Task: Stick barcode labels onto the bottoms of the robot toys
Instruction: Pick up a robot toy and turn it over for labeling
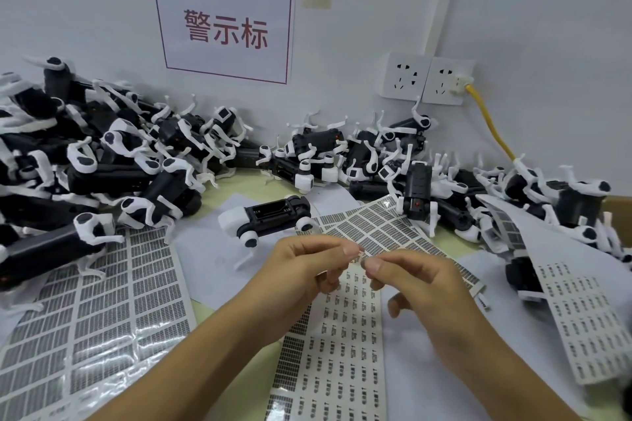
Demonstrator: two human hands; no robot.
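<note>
My left hand [307, 270] and my right hand [413, 278] meet above the table, and both pinch one small white label [361, 255] between thumb and fingertips. Just behind them a black-and-white robot toy [266, 219] lies on its back with its black underside facing up. Below the hands lies a sheet of small printed labels [342, 345]. A sheet of barcode labels [372, 232] lies behind my right hand, and another barcode sheet [102, 311] covers the left of the table.
Piles of the same robot toys fill the back left [85, 154] and back right [427, 174] along the wall. Another label sheet [581, 318] drapes at the right. Wall sockets [427, 79] with a yellow cable [489, 120] sit above; a sign [225, 27] hangs on the wall.
</note>
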